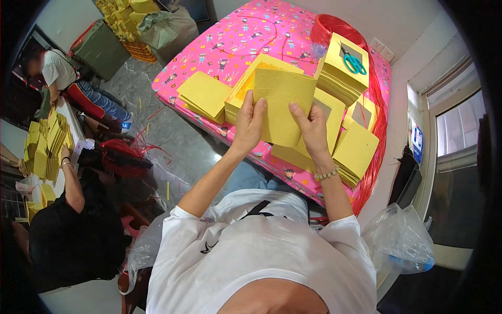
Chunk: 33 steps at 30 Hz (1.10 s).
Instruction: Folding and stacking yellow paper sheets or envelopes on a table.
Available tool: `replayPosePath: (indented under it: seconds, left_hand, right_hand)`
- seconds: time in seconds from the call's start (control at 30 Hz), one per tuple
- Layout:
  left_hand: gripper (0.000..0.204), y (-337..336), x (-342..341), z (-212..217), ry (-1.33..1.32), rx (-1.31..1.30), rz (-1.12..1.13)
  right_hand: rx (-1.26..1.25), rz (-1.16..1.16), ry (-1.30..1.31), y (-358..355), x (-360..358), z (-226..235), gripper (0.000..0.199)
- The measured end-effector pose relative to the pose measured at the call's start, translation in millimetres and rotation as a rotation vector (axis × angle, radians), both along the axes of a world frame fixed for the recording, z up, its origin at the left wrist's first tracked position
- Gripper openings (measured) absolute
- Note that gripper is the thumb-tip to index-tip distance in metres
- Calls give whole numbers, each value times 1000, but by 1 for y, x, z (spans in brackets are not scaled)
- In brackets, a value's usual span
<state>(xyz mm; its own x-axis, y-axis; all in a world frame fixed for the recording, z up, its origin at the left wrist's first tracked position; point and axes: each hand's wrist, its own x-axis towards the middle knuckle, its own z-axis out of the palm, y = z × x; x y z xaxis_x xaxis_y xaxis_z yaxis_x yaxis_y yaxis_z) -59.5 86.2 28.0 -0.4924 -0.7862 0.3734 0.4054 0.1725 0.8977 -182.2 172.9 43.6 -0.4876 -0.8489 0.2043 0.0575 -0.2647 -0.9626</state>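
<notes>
Both my hands hold up a yellow paper sheet (pixel 282 112), which looks like a thin stack or folded piece; I cannot tell how many layers. My left hand (pixel 250 123) grips its left edge with the thumb on the front. At the right edge, my right hand (pixel 311 128) pinches it, thumb in front, a beaded bracelet (pixel 327 174) on that wrist. Behind the sheet lies a yellow stack with an orange-patterned top (pixel 246 83). To its left rests a flat yellow stack (pixel 205 94). Another yellow stack (pixel 355 152) sits right of my right hand.
A pink patterned mattress (pixel 230 36) bears the stacks. Teal-handled scissors (pixel 354 64) lie on a tall yellow stack (pixel 342 83). Red plastic strands (pixel 374 146) hang along the right edge. At left, two people work at a table with yellow bundles (pixel 48 141). A plastic bag (pixel 400 238) is at lower right.
</notes>
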Motion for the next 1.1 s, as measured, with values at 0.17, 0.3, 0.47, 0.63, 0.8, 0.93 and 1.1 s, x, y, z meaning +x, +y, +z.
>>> replayPosePath:
  seconds: [0.17,0.3,0.47,0.63,0.8,0.93,1.1]
  left_hand:
    - [23,-2,8,-7,-94,-11,10]
    - [22,-3,11,-19,-122,15,-3]
    - [19,-3,19,-25,-180,0,11]
    - [19,-5,25,-28,-165,28,63]
    - [19,-9,31,-29,-144,23,14]
    - [19,-8,38,-31,-173,24,66]
    - [21,-8,42,-22,-119,60,35]
  right_hand:
    - [-80,-33,-73,-7,-7,5,25]
    - [-21,-77,-23,-9,-8,-1,20]
    - [-2,-71,-117,-9,-22,-8,19]
    - [60,-34,-123,-8,-6,0,20]
    - [243,148,105,2,-19,-16,22]
    - [262,157,45,0,-7,-9,24]
    - [282,250,32,0,-3,-18,27]
